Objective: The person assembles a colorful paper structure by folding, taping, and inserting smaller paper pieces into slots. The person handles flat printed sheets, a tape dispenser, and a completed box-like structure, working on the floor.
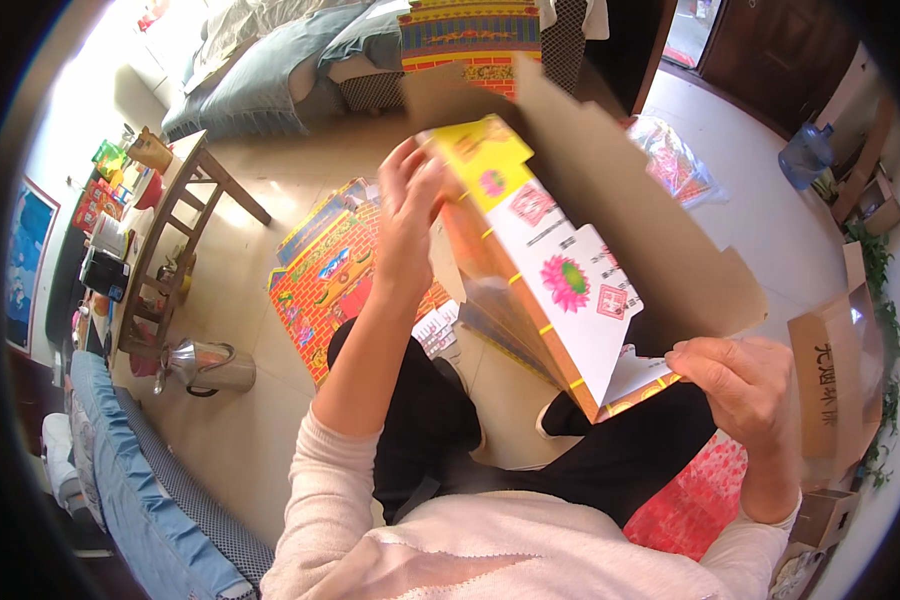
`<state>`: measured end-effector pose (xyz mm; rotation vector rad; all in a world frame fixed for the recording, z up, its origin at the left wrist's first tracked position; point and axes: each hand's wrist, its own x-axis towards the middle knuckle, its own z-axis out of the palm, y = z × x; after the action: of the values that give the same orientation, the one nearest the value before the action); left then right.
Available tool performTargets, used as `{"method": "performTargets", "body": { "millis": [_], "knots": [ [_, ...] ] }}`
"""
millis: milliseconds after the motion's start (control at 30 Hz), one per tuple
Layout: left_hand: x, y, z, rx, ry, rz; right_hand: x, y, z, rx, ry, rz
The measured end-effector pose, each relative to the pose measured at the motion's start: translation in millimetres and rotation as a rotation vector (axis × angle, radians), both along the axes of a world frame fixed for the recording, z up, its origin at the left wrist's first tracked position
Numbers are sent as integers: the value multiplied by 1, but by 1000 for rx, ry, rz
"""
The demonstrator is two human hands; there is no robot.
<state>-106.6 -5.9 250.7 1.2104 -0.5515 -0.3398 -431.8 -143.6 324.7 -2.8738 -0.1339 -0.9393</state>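
Observation:
A large printed cardboard piece (562,277), folded along orange-and-yellow edges, with yellow and white panels bearing pink flowers and red stamps, is held up above my lap. My left hand (412,199) grips its upper left end. The fingers of my right hand (727,375) pinch its lower right corner, where a white panel (637,375) shows. A plain brown cardboard sheet (645,240) stands just behind it, slightly blurred; whether the two are joined I cannot tell. More brick-patterned printed cardboard (330,277) lies on the floor beyond my left forearm.
At the left stand a wooden table (187,180) with goods and a metal kettle (210,367) on the floor. A covered sofa (255,82) bears another printed sheet (472,37). To the right are a plastic bag (671,161), a water bottle (805,156) and an open cardboard box (817,382).

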Motion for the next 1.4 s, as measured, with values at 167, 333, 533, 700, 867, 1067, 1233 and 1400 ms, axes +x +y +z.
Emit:
{"method": "performTargets", "body": {
  "millis": [167,333,533,700,867,1067,1233,1400],
  "knots": [
    [-24,-46,45,-154,-245,-241,3,9,10,-76,-97,-199],
    [-114,-1,85,70,-1202,-178,14,16,8,-77,-116,-295],
    [-139,6,57,292,-1417,-65,27,36,8,-83,-83,-266],
    [-129,19,50,353,-1451,-96,28,38,15,-31,-121,-138],
    [-126,23,45,245,-1514,-74,28,1,33,213,-343,20],
    [-124,31,43,189,-1554,-81,115,-38,70,-65,118,173],
    [-98,46,40,186,-1547,-4,134,-54,80,-322,226,162],
    [-49,59,38,230,-1451,139,123,-55,79,-317,78,93]
  ]
}}
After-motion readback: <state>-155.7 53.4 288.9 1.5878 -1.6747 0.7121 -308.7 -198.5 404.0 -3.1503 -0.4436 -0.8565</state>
